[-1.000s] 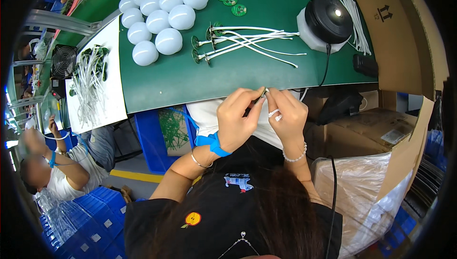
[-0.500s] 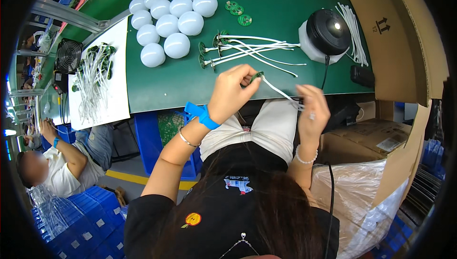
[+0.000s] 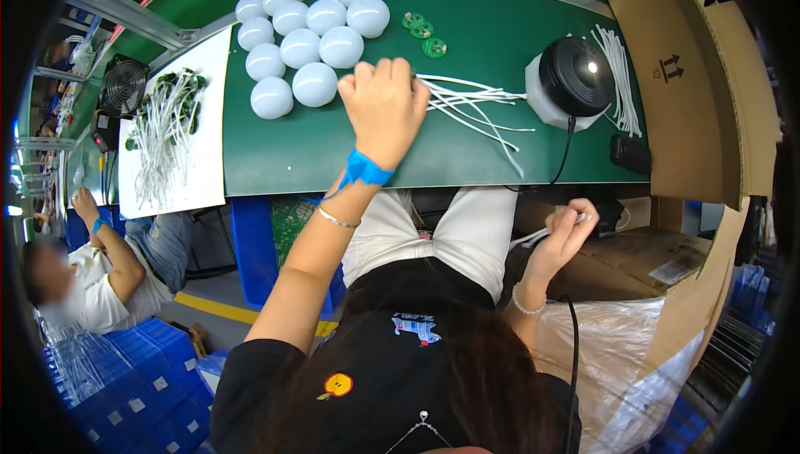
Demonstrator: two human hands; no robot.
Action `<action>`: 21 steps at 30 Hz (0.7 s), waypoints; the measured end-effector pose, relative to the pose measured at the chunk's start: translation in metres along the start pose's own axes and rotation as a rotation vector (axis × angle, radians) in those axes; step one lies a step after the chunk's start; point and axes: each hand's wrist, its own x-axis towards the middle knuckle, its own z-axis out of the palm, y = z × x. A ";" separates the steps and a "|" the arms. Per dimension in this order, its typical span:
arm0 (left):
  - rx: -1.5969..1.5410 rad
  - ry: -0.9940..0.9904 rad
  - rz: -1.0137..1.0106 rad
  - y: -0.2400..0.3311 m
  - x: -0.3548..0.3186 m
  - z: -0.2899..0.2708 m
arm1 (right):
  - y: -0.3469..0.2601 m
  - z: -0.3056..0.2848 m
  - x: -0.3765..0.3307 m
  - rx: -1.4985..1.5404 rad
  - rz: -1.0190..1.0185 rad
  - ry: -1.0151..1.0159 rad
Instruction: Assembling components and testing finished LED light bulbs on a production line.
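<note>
A loose fan of white cables [image 3: 479, 95] lies across the middle of the counter [image 3: 317, 154], their free ends spreading toward the right edge and the front edge. The left hand [image 3: 385, 108] covers their left ends, its fingers curled together; whether it pinches anything, and what sits at those ends, cannot be told. The right hand [image 3: 567, 235] is off the counter, just in front of the front edge, thumb and fingers pinching a white lead [image 3: 527, 240] that trails toward the lap.

Toward the far edge, three green discs [image 3: 434, 48] show no cable, so they look unworked. Left of them stands a cluster of white globes [image 3: 342, 47], none visibly fitted with anything. Near the right edge, a round black device [image 3: 575, 77] rests on a pale base [image 3: 538, 95], with a bundle of straight white wires [image 3: 617, 83] beyond it.

At the left end, on a white sheet [image 3: 208, 158], a heap of green pieces with white cables [image 3: 167, 125] appears already joined, apparently the finished share. How many pieces remain cannot be told.
</note>
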 end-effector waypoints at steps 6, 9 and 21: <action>0.055 -0.139 -0.052 0.002 0.014 0.007 | 0.003 0.004 -0.005 -0.088 0.108 -0.331; -0.031 -0.187 0.035 -0.001 0.031 0.018 | 0.003 0.005 -0.005 -0.159 0.161 -0.476; 0.035 -0.211 0.204 -0.005 0.044 0.059 | 0.001 0.019 -0.011 -0.019 0.237 -0.674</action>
